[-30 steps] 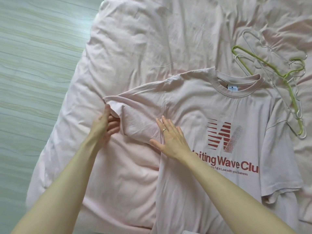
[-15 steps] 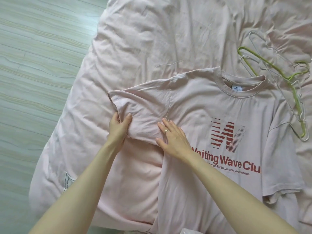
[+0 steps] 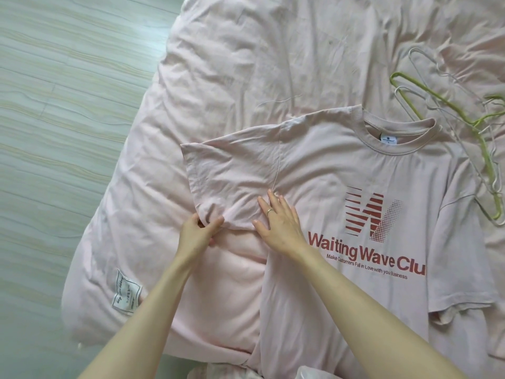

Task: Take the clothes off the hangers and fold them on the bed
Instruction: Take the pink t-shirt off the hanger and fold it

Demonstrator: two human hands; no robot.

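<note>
Bedding (image 3: 246, 64), pink and rumpled, carries a pink T-shirt (image 3: 355, 283) lying flat, print up. Wire hangers (image 3: 486, 149) lie beside its collar. Left hand (image 3: 199, 232) pinches the sleeve's lower corner; right hand (image 3: 281, 222) presses flat, fingers straight, at the armpit seam.

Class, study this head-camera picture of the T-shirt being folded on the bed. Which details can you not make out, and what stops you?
- T-shirt hem: cut off by the bottom edge of the head view.
- Printed slogan's last word: wrapped out of sight at a fold.
- Neck label: print too small to read.
- Duvet tag: writing too small.
- Hangers: overlapping wires, partly cut by the right edge; count unclear.
- Left hand fingertips: tucked under the sleeve.
</note>
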